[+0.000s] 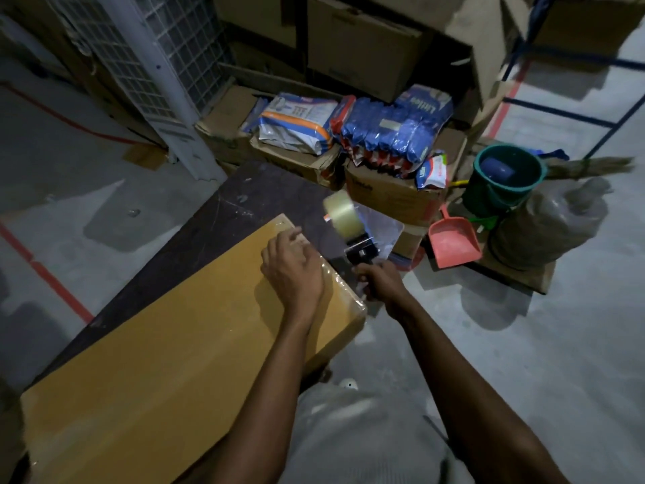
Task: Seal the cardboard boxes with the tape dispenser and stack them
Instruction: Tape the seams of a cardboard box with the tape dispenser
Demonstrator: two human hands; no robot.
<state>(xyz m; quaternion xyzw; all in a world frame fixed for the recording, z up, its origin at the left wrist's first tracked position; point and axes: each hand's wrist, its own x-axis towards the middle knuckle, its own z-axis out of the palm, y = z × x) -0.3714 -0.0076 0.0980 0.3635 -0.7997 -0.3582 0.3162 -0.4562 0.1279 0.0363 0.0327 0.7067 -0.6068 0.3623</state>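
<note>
So the left hand (293,270) lies nearly flat on the box (167,351), pressing shiny tape (336,286) down, the right hand (380,281) beside it grips the dispenser (350,223), and this edge looks taped, though stacking is not yet done.

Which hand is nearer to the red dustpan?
Right. The right hand, gripping the tape dispenser, is left of the dustpan; the left hand rests on the cardboard box, farther left.
</note>
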